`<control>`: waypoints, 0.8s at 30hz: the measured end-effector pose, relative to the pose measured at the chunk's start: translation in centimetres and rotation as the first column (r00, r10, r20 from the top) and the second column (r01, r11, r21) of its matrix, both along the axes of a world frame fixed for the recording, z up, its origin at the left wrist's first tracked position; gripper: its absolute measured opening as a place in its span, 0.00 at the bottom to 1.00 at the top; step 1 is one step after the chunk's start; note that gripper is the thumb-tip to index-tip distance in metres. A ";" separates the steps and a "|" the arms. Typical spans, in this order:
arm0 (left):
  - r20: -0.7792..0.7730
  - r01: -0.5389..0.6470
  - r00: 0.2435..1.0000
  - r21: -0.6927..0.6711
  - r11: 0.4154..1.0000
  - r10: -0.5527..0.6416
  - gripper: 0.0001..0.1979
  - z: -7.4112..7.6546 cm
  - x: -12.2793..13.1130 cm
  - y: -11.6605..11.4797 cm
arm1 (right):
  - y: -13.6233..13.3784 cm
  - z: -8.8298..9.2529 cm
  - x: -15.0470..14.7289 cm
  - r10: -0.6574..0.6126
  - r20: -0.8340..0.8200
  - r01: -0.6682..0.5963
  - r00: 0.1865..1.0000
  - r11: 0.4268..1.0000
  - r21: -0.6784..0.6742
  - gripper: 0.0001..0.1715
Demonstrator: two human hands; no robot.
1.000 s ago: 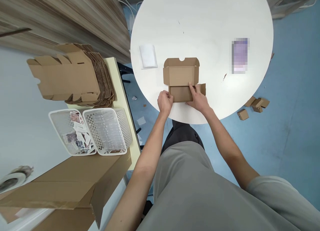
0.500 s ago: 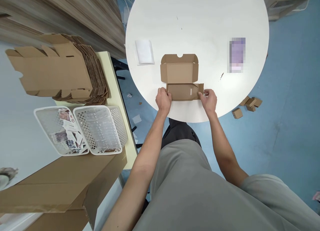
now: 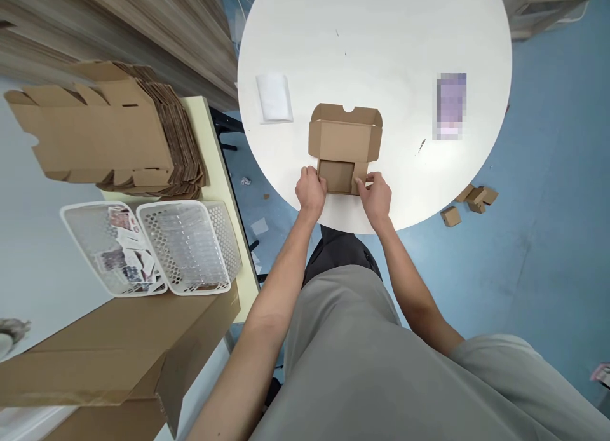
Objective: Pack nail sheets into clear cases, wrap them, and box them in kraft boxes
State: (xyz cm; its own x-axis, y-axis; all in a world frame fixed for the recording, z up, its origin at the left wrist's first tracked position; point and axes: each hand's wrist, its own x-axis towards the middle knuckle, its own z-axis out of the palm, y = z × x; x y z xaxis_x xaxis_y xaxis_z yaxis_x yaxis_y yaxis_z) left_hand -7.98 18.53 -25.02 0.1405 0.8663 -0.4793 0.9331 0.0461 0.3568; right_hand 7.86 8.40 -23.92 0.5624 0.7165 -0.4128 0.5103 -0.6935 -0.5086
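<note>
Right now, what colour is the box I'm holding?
The box is plain brown; see the head view.

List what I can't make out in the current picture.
Head view, left wall of the small box: partly covered by the left hand.
Head view, purple item: blurred by pixelation.
Head view, printed papers in the basket: too small to read.
Head view, large carton: cut off by the picture's edges.

Room around me
Round white table (image 3: 405, 21), one, before me; blue floor (image 3: 557, 193); pale yellow side table (image 3: 247, 288), one, at my left; streaked brown panel (image 3: 143, 21) beyond.
</note>
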 end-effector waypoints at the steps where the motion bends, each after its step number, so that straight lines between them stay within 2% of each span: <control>1: 0.001 0.003 1.000 0.003 1.000 -0.003 0.06 0.0 0.0 0.0 | 0.1 -0.3 0.5 -0.028 -0.021 0.028 0.999 1.000 -0.009 0.14; 3: 0.007 0.003 1.000 0.012 1.000 -0.003 0.05 -0.1 0.0 0.0 | 0.3 -0.8 1.3 -0.042 -0.027 0.041 0.999 0.998 -0.050 0.10; 8: 0.053 -0.015 0.998 0.012 1.000 0.015 0.05 -0.4 -0.2 -0.1 | 1.7 -1.2 1.2 0.044 0.083 -0.031 0.996 0.987 -0.158 0.10; 12: 0.087 -0.054 0.995 0.008 0.999 0.053 0.05 -0.4 -0.2 -0.1 | 2.5 -1.0 0.8 0.029 0.099 -0.014 0.995 0.987 -0.158 0.10; 17: 0.111 -0.035 0.993 -0.055 0.998 0.041 0.02 0.5 -0.2 0.8 | 2.9 -0.4 1.3 0.006 0.145 0.019 0.989 0.985 -0.171 0.11; 18: 0.138 -0.041 0.989 -0.060 0.997 0.049 0.00 0.7 -0.3 1.4 | 2.9 0.0 1.5 -0.006 0.158 0.035 0.987 0.984 -0.177 0.13; 20: 0.196 -0.095 0.976 -0.027 0.995 0.099 0.06 1.2 -0.8 3.2 | 2.8 1.0 2.2 -0.053 0.198 0.083 0.979 0.986 -0.143 0.20; 24: 0.265 -0.255 0.942 0.177 0.951 0.204 0.19 1.2 -2.0 9.7 | 3.2 3.8 3.5 -0.141 0.307 0.147 0.941 0.989 0.005 0.27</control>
State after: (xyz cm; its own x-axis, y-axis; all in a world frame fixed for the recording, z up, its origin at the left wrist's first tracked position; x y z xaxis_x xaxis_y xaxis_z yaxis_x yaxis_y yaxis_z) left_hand -10.02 28.27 -23.83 0.0151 0.9644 -0.2640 0.7905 0.1502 0.5938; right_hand 11.35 11.58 -20.11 0.7601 0.6126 -0.2169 0.5332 -0.7787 -0.3305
